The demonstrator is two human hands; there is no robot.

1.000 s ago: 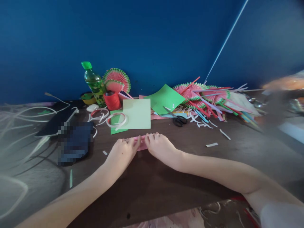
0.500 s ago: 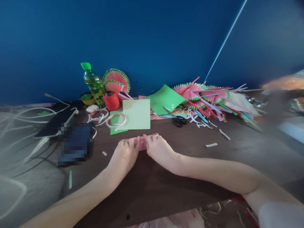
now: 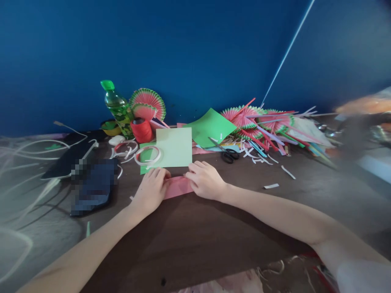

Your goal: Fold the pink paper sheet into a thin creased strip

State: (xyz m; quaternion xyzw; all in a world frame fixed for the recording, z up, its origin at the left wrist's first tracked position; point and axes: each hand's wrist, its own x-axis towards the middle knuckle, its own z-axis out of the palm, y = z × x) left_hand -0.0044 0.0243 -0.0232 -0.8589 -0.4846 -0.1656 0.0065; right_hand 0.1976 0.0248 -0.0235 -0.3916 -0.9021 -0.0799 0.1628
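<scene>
A strip of pink paper (image 3: 179,187) lies on the dark table between my two hands. My left hand (image 3: 152,187) grips its left end, with the fingers bent over the edge. At the other end my right hand (image 3: 207,180) pinches the paper with curled fingers. Both ends of the paper are hidden under the hands. Just beyond them lies a pale green sheet (image 3: 174,147). A roll of double-sided tape (image 3: 147,158) rests against that sheet, partly over a darker green piece.
Black scissors (image 3: 229,155) lie beside a bright green sheet (image 3: 209,127). Pleated paper fans (image 3: 246,118) and coloured strips pile up at back right. A green-capped bottle (image 3: 117,108) and red spool (image 3: 142,130) stand at back left. White cables (image 3: 42,147) run along the left.
My hands have moved apart, the left one to the left and slightly nearer me, so more of the pink paper shows between them. The view has shifted slightly.
</scene>
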